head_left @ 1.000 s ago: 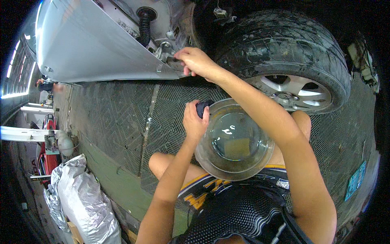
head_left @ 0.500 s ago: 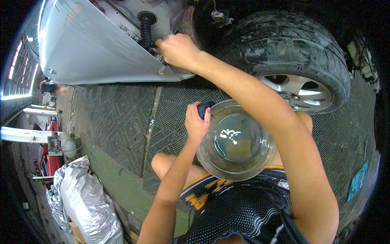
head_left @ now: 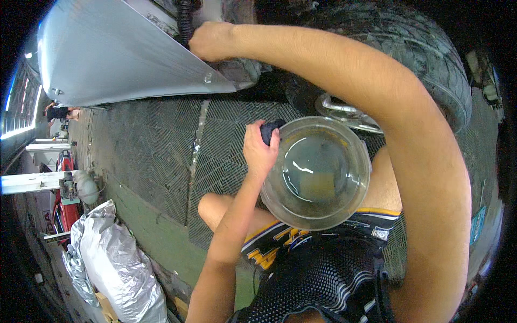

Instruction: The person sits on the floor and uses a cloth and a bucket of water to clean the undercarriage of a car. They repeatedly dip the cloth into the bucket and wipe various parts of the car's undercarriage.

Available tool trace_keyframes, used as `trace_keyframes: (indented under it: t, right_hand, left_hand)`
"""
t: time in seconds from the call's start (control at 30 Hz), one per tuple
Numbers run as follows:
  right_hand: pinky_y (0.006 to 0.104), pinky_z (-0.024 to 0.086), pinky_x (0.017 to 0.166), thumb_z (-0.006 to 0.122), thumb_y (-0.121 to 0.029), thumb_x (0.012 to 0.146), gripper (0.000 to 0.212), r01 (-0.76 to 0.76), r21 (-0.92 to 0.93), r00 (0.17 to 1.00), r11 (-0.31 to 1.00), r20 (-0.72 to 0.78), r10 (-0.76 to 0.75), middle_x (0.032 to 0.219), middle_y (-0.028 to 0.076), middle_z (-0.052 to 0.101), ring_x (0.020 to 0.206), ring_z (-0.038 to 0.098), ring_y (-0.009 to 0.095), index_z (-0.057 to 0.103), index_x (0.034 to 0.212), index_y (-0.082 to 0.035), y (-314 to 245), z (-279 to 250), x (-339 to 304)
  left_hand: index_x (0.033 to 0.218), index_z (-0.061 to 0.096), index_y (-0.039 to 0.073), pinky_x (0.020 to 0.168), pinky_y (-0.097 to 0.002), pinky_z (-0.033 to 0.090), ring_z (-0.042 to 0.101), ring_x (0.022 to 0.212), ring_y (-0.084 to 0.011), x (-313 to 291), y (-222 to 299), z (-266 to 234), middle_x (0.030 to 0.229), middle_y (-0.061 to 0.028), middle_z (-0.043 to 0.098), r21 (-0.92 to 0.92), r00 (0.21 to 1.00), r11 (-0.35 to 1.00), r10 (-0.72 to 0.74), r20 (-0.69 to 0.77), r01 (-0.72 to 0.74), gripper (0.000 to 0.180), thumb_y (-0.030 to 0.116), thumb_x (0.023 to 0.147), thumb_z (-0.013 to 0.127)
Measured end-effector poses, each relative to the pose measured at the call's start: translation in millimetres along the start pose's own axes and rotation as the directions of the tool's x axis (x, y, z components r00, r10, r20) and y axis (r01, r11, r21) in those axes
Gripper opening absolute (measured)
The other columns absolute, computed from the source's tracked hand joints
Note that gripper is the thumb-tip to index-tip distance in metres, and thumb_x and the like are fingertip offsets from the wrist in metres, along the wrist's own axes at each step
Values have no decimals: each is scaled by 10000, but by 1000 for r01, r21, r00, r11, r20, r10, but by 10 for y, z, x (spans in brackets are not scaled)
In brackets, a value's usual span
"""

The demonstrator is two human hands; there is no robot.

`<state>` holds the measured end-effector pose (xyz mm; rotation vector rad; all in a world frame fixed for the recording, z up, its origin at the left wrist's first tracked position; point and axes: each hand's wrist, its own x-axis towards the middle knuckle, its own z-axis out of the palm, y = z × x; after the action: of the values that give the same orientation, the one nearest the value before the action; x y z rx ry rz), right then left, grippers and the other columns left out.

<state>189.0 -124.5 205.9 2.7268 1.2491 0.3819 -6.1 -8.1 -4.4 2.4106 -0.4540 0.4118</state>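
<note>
Nearest us, over our dark shorts [head_left: 291, 235] and just past three o'clock from the view's centre, we have a round clear basin [head_left: 315, 218], its mouth facing up. Being round, it has no long axis; we judge it fairly stiff, heavy with its water [head_left: 318, 156] and apt to slop, so both hands under opposite sides of the rim would suit it. A flat yellowish piece [head_left: 318, 187], nearly square, shows in it toward six o'clock. At the basin's ten-to-eleven o'clock edge, our left hand [head_left: 260, 148] grips a dark bundle [head_left: 271, 131], fingers wrapped about it. We expect the bundle to be soft, light and perhaps slick if wet, best squeezed round its middle as here; its longer way seems to point toward one or two o'clock. Farther out, near eleven o'clock, our right hand [head_left: 211, 41] is bent down at the edge of a silvery car panel [head_left: 118, 59]; its fingertips are hidden, so we cannot tell whether they hold anything. The panel, smooth and likely stiff, runs long from side to side and tapers between three and four o'clock. A black ribbed hose [head_left: 184, 16] hangs just beside that hand, and a big tyre [head_left: 420, 48] stands near two o'clock.
</note>
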Motion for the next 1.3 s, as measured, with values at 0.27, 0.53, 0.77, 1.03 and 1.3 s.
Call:
trace_keyframes:
  t: [0.27,0.53,0.77,1.03,1.3]
  right_hand:
    - [517,578,740,632,-159,823,195,280,-246,939,928,-130,-318,929,136,732,932,701,363,717,982,-85,444,384,313]
    - [498,583,715,618,-173,852,162,242,-311,927,919,-205,-313,968,125,727,930,702,350,724,948,-97,393,351,481]
    - [498,582,717,599,-174,865,162,285,-386,883,878,-250,-397,969,124,723,925,702,349,728,926,-99,425,406,657]
    - [494,574,732,575,-182,872,171,279,-456,858,845,-278,-433,951,129,716,915,696,361,723,909,-102,527,534,603]
    - [452,593,705,758,-114,682,141,85,-201,914,976,-375,-157,833,138,727,857,724,333,732,817,-82,95,141,-224]
  left_hand:
    - [1156,580,1,861,-442,497,620,959,-397,34,46,99,1054,-204,619,-30,1000,1000,-6,21,6,402,238,863,720]
    - [1154,577,-14,875,-445,490,618,972,-399,3,-32,57,1069,-212,620,-19,1000,1000,24,-3,-24,404,250,879,710]
    - [1167,572,-18,889,-448,483,619,987,-398,-10,-72,44,1090,-212,624,-27,1000,1000,15,11,-14,423,276,895,708]
    - [1161,578,-26,872,-446,492,625,968,-396,-12,-4,59,1074,-217,628,-4,1000,1000,-8,19,8,416,264,892,706]
    - [1146,578,-8,871,-458,485,611,973,-401,18,-10,50,1053,-212,616,27,999,999,43,-23,-42,397,245,868,706]
